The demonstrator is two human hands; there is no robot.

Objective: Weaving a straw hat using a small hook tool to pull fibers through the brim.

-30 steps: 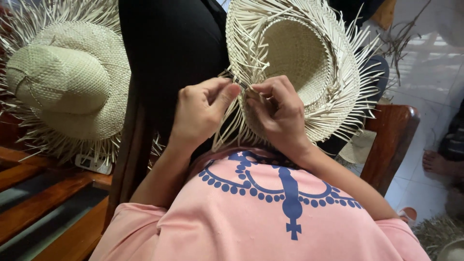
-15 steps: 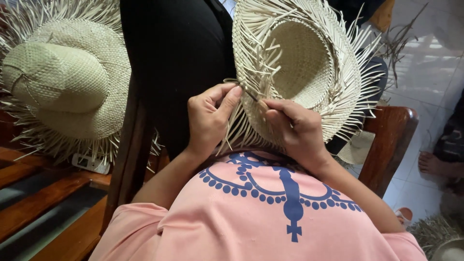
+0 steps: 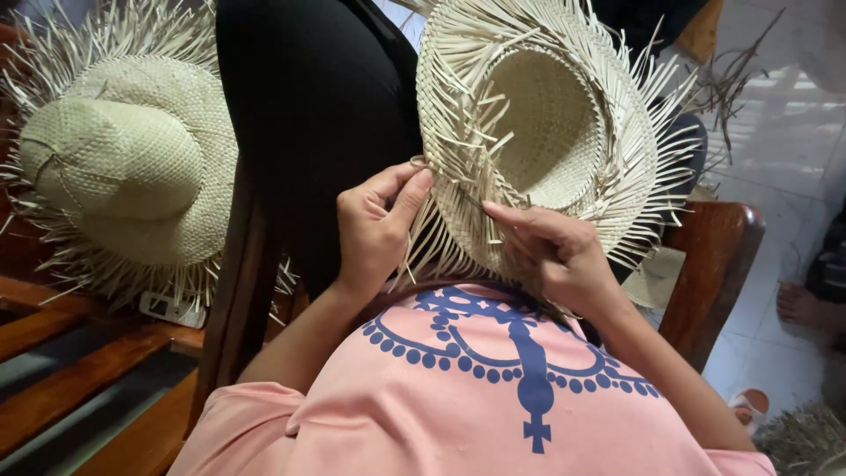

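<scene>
I hold a pale straw hat (image 3: 546, 132) tilted up in front of my chest, its hollow crown facing me and loose straw ends sticking out all around the brim. My left hand (image 3: 374, 225) pinches the brim's left edge between thumb and fingers. My right hand (image 3: 555, 251) grips the lower brim, its forefinger stretched along a straw strand toward the left hand. My pink shirt with a blue pattern (image 3: 493, 388) fills the foreground below both hands.
A second woven straw hat (image 3: 132, 167) with a frayed brim lies crown-up on a wooden bench (image 3: 53, 388) at the left. A black cloth (image 3: 308, 115) hangs ahead. A wooden chair arm (image 3: 714, 256) stands at the right; another person's foot (image 3: 802, 304) rests on the tiled floor.
My hands have drawn apart along the brim: the left stays pinching the edge while the right has slid down and right. The hat has tipped a little more upright.
</scene>
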